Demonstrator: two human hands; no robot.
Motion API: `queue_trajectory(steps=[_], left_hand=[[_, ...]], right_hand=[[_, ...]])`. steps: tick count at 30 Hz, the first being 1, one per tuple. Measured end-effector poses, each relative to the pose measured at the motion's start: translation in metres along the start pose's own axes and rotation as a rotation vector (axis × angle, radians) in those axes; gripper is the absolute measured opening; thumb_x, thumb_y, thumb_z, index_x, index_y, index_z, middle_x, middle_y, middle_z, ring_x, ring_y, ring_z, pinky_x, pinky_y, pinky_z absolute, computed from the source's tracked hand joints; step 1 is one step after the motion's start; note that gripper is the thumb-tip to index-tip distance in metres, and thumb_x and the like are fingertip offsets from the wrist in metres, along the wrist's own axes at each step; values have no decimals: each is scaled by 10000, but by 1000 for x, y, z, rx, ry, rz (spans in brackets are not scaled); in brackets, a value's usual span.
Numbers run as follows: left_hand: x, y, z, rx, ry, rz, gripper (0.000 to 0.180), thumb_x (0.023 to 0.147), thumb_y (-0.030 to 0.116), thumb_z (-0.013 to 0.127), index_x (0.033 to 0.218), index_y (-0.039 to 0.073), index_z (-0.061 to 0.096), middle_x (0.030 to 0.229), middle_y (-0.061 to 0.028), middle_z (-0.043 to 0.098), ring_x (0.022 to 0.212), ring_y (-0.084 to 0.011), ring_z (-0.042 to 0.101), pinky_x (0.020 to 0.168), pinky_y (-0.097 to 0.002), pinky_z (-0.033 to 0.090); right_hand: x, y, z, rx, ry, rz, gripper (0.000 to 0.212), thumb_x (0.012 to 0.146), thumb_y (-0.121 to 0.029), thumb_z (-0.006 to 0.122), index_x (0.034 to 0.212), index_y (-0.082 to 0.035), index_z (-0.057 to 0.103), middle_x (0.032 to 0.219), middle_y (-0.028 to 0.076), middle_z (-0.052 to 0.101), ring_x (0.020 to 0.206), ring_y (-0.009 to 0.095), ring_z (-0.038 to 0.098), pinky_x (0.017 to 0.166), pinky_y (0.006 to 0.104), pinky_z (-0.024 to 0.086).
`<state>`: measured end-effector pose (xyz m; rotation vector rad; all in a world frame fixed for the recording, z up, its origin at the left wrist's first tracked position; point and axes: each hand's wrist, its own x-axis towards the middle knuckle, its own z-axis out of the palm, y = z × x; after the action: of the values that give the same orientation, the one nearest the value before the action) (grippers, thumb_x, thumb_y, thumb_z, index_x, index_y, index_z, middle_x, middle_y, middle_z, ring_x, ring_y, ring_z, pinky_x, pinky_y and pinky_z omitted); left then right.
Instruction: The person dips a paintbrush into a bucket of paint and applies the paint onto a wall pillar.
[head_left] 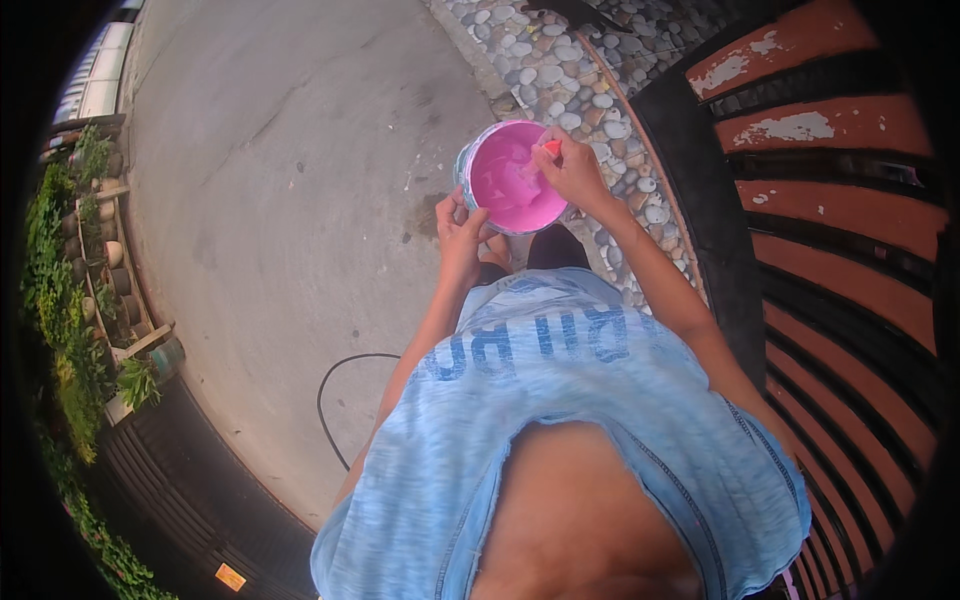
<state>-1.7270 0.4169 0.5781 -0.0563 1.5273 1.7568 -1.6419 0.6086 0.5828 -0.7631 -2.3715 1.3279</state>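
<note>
A round paint bucket (462,172) of pink paint (510,185) is tipped toward me above the concrete, just beyond my knees. My left hand (462,235) grips its near left rim, the thumb at the edge and the fingers against the outside wall. Over the bucket's right side, my right hand (572,172) is closed around what looks like a paintbrush (552,148). Its red handle end sticks out of my fist; its lower part points into the bucket and is hard to make out.
Grey concrete (300,200) spreads ahead and left. A pebbled strip (640,190) borders a slatted red-brown and black structure (820,130) with peeling paint on my right. A dark hose or cable (322,400) curves over the ground. Potted plants (65,290) line the far left.
</note>
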Motion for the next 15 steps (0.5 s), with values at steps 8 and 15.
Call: queue_trajectory(steps=[8, 15], left_hand=[[153, 60, 65, 136, -142, -25, 459, 832, 54, 612, 1221, 58, 369, 1222, -170, 478, 1021, -213, 586, 753, -347, 567], [254, 102, 136, 159, -201, -155, 584, 806, 20, 621, 1297, 30, 306, 1313, -181, 430, 1126, -240, 534, 729, -330, 570]], right_hand=[[125, 45, -27, -18, 417, 46, 176, 888, -155, 586, 941, -35, 469, 582, 149, 562, 564, 350, 609, 501, 397, 448], [227, 44, -86, -253, 156, 63, 238, 914, -220, 552, 934, -6, 451, 568, 183, 563, 563, 392, 594, 489, 450, 455]])
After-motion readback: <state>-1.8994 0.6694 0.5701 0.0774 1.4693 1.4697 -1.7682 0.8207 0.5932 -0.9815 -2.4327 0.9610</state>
